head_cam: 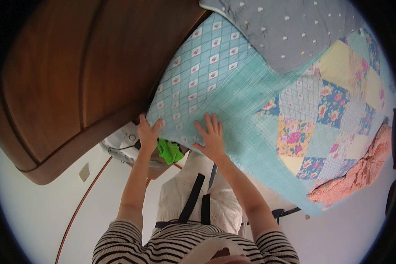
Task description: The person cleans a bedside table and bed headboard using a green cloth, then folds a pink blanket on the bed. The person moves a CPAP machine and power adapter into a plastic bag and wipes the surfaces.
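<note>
A teal patchwork bedspread (pixel 247 95) with floral squares and a diamond-patterned border covers the bed before me. My left hand (pixel 148 134) is at its near corner, close to the dark wooden headboard (pixel 115 66). The left thumb lies against the patterned border; whether the other fingers grip the edge cannot be made out. Palm down and fingers spread, my right hand (pixel 212 138) rests on the bedspread near its front edge, holding nothing.
A grey pillow or quilt (pixel 283 36) with small hearts lies across the far part of the bed. Crumpled pink fabric (pixel 359 171) sits along the right edge. Below the headboard are a fan (pixel 127 142) and a bright green cloth (pixel 169 151).
</note>
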Available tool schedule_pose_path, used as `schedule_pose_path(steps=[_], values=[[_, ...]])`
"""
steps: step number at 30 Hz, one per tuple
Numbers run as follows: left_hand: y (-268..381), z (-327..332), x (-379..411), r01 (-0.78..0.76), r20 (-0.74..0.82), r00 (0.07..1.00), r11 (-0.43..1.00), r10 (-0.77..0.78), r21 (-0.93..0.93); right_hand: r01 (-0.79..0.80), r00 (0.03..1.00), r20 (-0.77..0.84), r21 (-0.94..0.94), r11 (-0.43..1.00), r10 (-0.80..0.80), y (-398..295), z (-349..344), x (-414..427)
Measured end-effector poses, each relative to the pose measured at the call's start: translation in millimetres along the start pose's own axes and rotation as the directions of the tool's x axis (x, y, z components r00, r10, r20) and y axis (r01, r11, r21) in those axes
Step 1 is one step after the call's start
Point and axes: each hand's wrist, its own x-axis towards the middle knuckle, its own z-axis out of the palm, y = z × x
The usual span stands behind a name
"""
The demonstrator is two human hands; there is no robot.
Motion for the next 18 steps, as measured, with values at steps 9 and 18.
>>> schedule_pose_path(steps=[9, 18], values=[[45.7, 57.1, 21.9, -0.413, -0.021, 0.900, 0.869, 0.435, 0.271, 0.068, 0.996, -0.061, 0.007, 0.998, -0.068, -11.3, 16.7, 7.1], [62.8, 46.2, 107.4, 0.032, 0.367, 0.922, 0.968, -0.124, 0.247, 0.113, 0.924, -0.381, 0.170, 0.979, -0.040, -0.5, -43.7, 82.1]])
